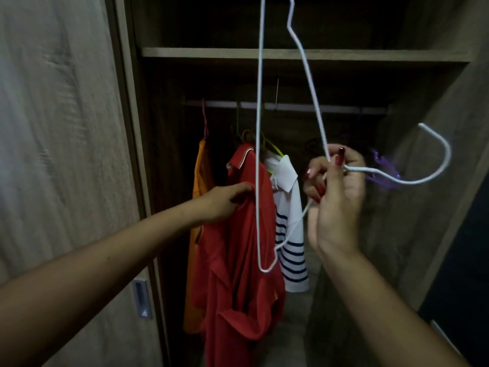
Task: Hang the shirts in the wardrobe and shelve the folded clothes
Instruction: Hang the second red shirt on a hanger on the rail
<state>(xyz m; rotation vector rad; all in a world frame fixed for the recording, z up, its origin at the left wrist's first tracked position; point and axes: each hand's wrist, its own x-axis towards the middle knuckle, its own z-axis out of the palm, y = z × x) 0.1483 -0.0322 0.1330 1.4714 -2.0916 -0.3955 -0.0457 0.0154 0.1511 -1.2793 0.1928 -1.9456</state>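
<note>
Our left hand (227, 198) grips the red shirt (238, 260) by a fold near its shoulder, fingers curled into the cloth. The shirt's collar stands just above the knuckles and the rest hangs down below the wrist. We cannot tell whether a hanger already carries it.

Our right hand (336, 202) pinches the white hanger (258, 128) at its neck, thumb and fingers closed round the wire, red-painted nails showing. The hanger is turned on its side. Its hook curves out to the right of that hand, and one arm climbs from the fingers out past the top edge. The long straight bar drops between our two hands, in front of the red shirt, to a corner below both.

The striped shirt (291, 234) hangs between the hands, farther in, on a green hanger (275, 151). An orange garment (198, 181) hangs behind the left hand. A purple hanger (383, 168) shows just behind the right hand. The rail (291, 105) runs above both hands, with a shelf (317, 53) higher still. Below the left forearm sits the door handle (141, 298).
</note>
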